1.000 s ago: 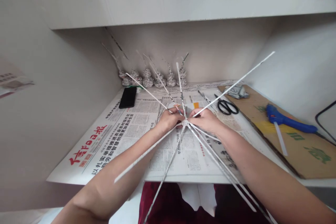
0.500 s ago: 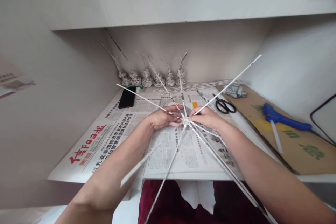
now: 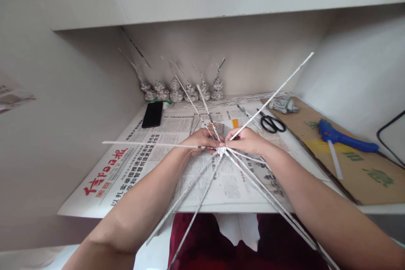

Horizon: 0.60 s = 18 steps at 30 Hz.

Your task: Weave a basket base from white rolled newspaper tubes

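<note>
Through the head view, I have my left hand (image 3: 201, 140) and right hand (image 3: 248, 141) both pinched on paper rods (image 3: 272, 95) beside their white hub (image 3: 221, 150), between the fingertips, over the newspaper (image 3: 230, 185).

On the newspaper (image 3: 77, 202) lying at the left of the counter (image 3: 376, 209), a large red masthead (image 3: 106, 173) is reading 信阳日报. To its right, a bold black headline (image 3: 144, 156) is showing 推进农业农村现代化, and the line next to it is ending in 创造更加美好生活, its start being partly covered. At the right, green lettering (image 3: 378, 177) is standing on the cardboard (image 3: 340, 196), too unclear to read. Fine newsprint (image 3: 228, 181) in the middle and a paper (image 3: 15, 93) on the left wall (image 3: 79, 126) are also defying reading.
</note>
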Each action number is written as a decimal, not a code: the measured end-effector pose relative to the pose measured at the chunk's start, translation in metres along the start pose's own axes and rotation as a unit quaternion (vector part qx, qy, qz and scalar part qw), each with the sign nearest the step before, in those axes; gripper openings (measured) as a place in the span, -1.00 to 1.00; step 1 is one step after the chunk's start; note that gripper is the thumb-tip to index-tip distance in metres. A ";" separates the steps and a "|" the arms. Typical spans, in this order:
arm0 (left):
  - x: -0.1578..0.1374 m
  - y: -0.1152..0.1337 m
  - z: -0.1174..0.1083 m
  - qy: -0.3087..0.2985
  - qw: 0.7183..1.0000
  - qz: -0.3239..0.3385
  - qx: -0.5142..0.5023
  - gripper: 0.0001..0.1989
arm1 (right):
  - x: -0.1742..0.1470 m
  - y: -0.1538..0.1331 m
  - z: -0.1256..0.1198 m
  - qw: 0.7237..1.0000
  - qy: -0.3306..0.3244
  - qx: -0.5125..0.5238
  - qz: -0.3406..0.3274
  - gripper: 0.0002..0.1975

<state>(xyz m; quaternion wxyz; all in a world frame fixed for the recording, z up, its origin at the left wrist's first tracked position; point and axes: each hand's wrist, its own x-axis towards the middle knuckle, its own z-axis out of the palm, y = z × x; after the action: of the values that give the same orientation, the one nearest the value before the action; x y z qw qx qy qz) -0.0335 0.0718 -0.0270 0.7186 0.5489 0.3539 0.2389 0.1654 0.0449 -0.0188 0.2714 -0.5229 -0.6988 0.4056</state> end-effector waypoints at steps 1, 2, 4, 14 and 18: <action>0.001 -0.001 0.000 -0.003 1.000 0.008 0.005 -0.54 | 0.000 0.000 -0.001 1.000 -0.003 0.004 0.002 -0.77; 0.001 -0.001 -0.001 -0.009 1.000 0.017 0.012 -0.55 | 0.000 0.000 -0.002 1.000 -0.009 0.008 -0.002 -0.77; 0.003 -0.003 -0.003 -0.017 0.999 0.040 0.029 -0.59 | 0.001 0.000 -0.004 0.999 -0.026 0.016 -0.012 -0.76; 0.003 -0.002 -0.003 -0.016 0.995 0.072 0.065 -0.67 | 0.001 -0.003 -0.003 0.999 0.012 0.022 -0.019 -0.80; 0.001 -0.001 0.000 -0.016 0.997 0.075 0.030 -0.65 | 0.001 -0.004 -0.002 0.998 0.045 -0.006 -0.031 -0.82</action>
<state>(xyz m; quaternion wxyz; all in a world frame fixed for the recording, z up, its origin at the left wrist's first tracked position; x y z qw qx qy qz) -0.0326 0.0720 -0.0281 0.6878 0.5986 0.3074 0.2723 0.1649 0.0461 -0.0142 0.3125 -0.5203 -0.7040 0.3687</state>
